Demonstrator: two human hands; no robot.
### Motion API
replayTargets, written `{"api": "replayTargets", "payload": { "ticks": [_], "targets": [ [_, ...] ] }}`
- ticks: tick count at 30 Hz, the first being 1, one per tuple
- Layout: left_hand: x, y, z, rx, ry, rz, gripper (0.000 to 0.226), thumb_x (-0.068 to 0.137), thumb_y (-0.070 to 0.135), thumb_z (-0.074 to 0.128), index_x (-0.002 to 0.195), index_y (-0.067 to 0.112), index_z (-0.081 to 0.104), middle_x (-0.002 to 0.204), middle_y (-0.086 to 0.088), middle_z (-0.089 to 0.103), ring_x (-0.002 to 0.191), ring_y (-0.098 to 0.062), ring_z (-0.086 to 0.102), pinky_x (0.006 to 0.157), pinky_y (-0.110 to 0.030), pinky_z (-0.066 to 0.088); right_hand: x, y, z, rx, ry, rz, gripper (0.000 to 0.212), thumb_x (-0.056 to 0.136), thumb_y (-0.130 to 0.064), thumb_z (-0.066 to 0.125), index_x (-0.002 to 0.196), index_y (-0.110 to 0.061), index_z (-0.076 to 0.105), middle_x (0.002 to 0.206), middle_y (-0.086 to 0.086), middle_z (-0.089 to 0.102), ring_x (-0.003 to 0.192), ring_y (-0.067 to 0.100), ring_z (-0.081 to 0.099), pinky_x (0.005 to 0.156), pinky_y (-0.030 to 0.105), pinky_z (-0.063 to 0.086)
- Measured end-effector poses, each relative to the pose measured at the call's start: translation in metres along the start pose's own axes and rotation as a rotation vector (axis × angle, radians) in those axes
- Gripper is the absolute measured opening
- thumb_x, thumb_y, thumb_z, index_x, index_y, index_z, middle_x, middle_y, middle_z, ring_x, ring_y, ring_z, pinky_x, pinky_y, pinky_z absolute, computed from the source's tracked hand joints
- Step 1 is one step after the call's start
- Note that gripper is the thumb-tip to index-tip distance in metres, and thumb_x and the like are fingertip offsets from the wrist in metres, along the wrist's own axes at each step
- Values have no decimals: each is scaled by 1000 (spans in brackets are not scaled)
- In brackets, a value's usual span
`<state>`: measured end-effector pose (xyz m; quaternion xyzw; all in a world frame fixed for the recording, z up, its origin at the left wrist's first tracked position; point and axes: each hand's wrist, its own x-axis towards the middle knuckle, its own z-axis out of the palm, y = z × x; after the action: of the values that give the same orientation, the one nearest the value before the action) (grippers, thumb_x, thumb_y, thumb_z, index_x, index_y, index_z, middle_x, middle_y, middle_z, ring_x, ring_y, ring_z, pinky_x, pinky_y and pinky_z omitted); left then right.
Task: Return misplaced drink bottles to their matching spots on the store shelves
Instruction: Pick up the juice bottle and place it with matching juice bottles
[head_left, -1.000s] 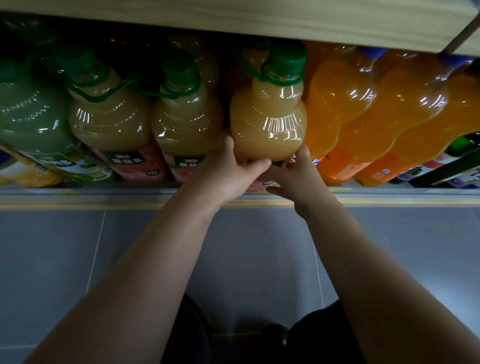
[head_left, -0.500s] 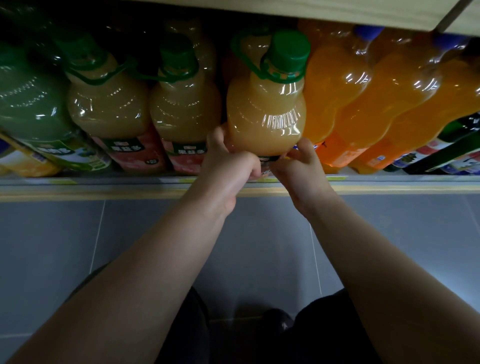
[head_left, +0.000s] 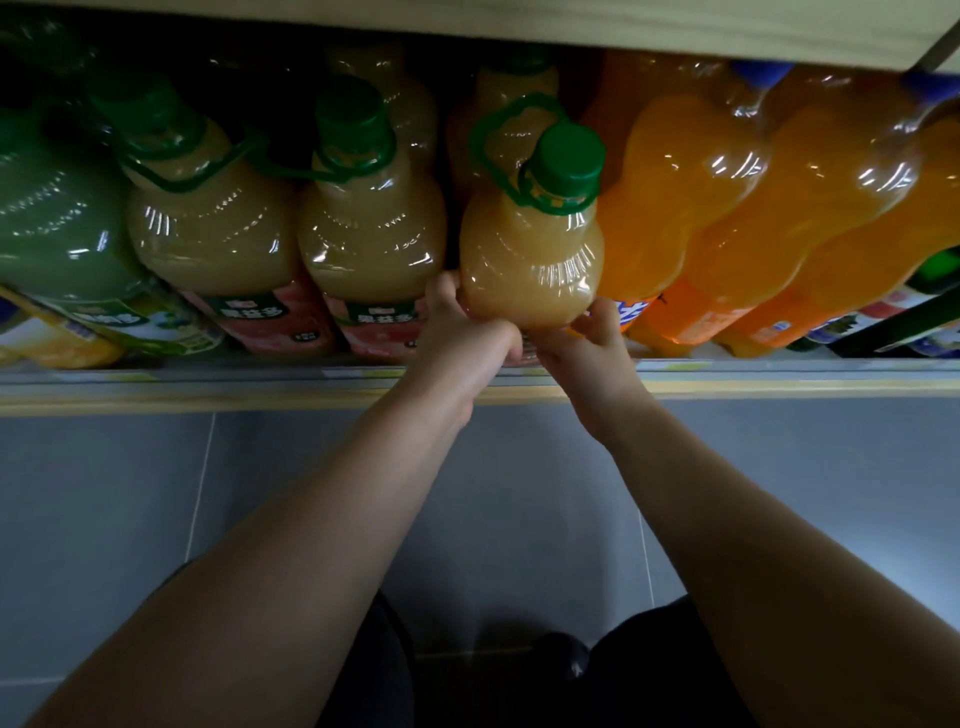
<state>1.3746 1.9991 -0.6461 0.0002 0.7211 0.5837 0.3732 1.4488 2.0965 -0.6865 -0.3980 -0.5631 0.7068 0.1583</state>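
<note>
Masking bottle (head_left: 530, 249) label: left hand (head_left: 462, 353), right hand (head_left: 592, 356).

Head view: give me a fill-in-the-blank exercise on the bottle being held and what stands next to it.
1. The juice bottle gripped by the left hand and the right hand has a ___ cap.
2. The orange soda bottles stand on the shelf to the person's ___ of it.
3. Those soda bottles have ___ caps.

Missing words: green; right; blue
</note>
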Motion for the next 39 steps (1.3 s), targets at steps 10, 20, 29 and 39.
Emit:
{"api": "replayTargets", "payload": {
  "ticks": [10,20,29,39],
  "targets": [
    [-16,2,-4,-9,-34,-80,68,67,5,64,130,26,48,116,3,67,111,-18,60,100,-42,45,-20,-11,2,148,72,205,48,74,-15,68,119,-7,52,113,11,62,106,21,58,91,38,43],
    [-164,157,-89,278,-4,-201,14,87,10,58,87,23,64,84,6,70,95,-28,62,82,-35,47,-185,-171,-15,210,303,512,3,93,-18,57,90,-18,58,89,3,64,81,17,63,67,26,48],
    [-358,286,-166,167,1,-203,19,90,8,53,79,22,59,74,-1,55,67,-12,51,58,-25,39,-360,-345,15,211,188,429,6,92,-23,60,93,-17,63,94,4,69,90,19,66,70,28,49],
    [-543,268,-232,-43,173,-43,14,88,12,60,80,23,58,83,-2,63,88,-23,60,77,-36,45,-523,-363,41,178,65,344,6,89,-21,62,91,-15,64,84,4,62,75,16,60,66,28,49]
  ]
}}
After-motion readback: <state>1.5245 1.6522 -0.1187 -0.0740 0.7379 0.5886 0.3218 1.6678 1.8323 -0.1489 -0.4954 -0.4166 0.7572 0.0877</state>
